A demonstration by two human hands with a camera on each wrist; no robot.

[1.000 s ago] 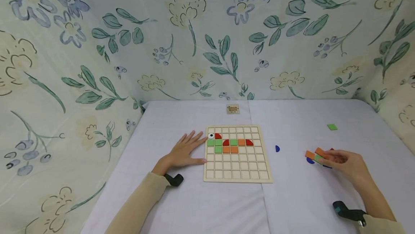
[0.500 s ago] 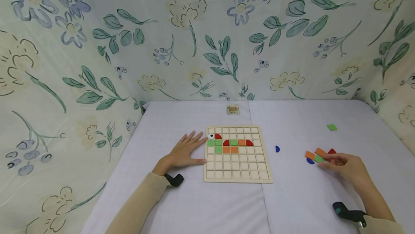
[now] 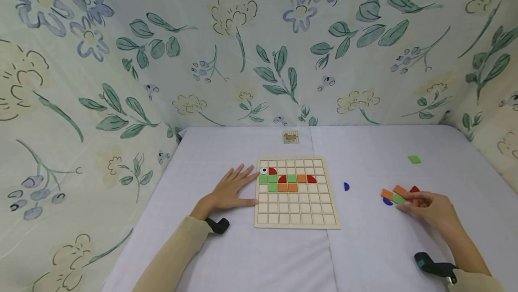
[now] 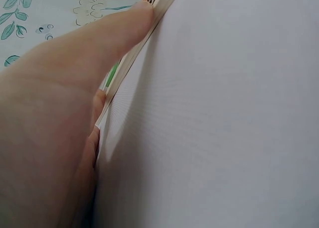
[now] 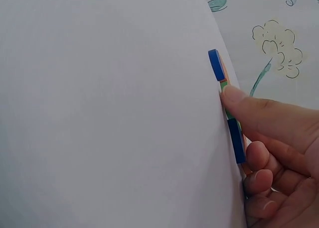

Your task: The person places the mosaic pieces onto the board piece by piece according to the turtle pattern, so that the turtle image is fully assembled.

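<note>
My left hand [image 3: 230, 189] lies with fingers spread at the left edge of a wooden grid board [image 3: 291, 213]; its thumb touches that edge in the left wrist view. Red, green and orange pieces and a round eye piece [image 3: 264, 170] fill some of the board's upper cells. Off to the right, my right hand [image 3: 435, 209] pinches a green square tile [image 3: 398, 198] within a small cluster of pieces. Around it lie orange tiles [image 3: 386, 194], a blue half-round piece [image 3: 387, 201] and a red piece [image 3: 414, 189]. A dark blue piece [image 5: 237, 141] shows below the thumb.
One blue half-round piece [image 3: 346, 186] lies between the board and the cluster. A single green tile [image 3: 414, 159] sits farther back on the right. Behind the board is a small picture card [image 3: 290, 137]. Floral cloth [image 3: 243, 81] hangs behind the white-covered table.
The right hand has shifted slightly right and lowered the green tile among the orange ones, showing more of the red piece. The left hand has stayed put.
</note>
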